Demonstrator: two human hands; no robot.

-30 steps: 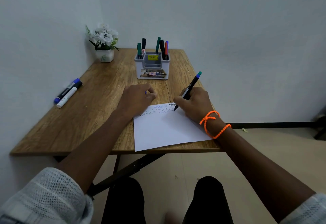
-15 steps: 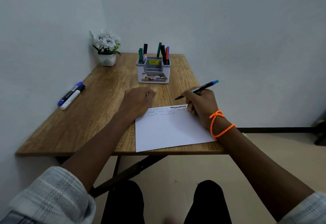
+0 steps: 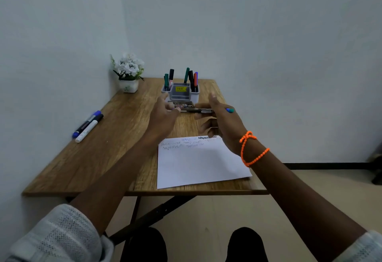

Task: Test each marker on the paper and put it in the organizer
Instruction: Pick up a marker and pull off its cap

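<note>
The black marker with a teal end (image 3: 201, 110) lies level in the right hand's (image 3: 222, 121) grip, above the tabletop (image 3: 86, 158) at 12 o'clock from the scribbled white paper (image 3: 198, 162). The left hand (image 3: 163, 115) pinches a small purple piece, probably the cap. It looks tested but uncapped. Six markers stand in the white plastic organizer (image 3: 182, 94); two wait at 9 o'clock. Its labels are unreadable.

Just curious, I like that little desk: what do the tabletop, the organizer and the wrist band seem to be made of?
The tabletop looks like wood or a wood-look laminate: brown plank grain, matte. The organizer seems to be moulded plastic, pale grey and smooth, with printed labels. The wrist band looks like a string of small orange beads, knotted; whether plastic or cord I cannot tell.
</note>
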